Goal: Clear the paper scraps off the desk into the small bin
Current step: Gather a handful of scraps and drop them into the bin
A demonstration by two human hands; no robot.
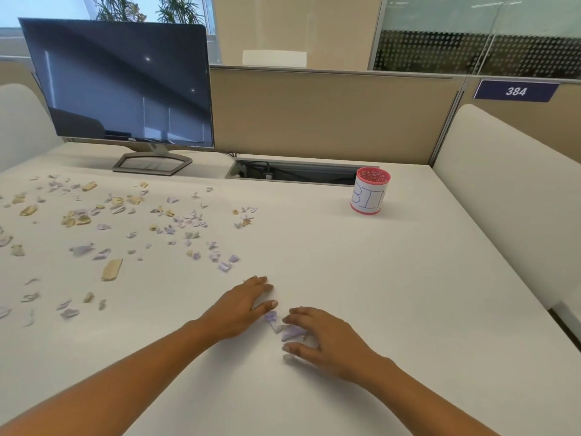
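Paper scraps [103,228], tan and lilac, lie scattered across the left half of the white bench [393,278], in front of a dark monitor [122,83]. The left hand [242,305] rests palm-down near the bench centre, fingers [262,286] extended and slightly apart, holding nothing. A small cluster of lilac scraps [287,330] lies between both hands. The right hand [327,339] arches over this cluster, fingers spread and curled, touching the scraps. The pink bin [369,195] stands upright at the far right, well apart.

The table [377,278] looked smooth and matt; crumpled paper scraps [287,330] lay by the fingers [294,313]; the monitor [125,86] screen was glossy.
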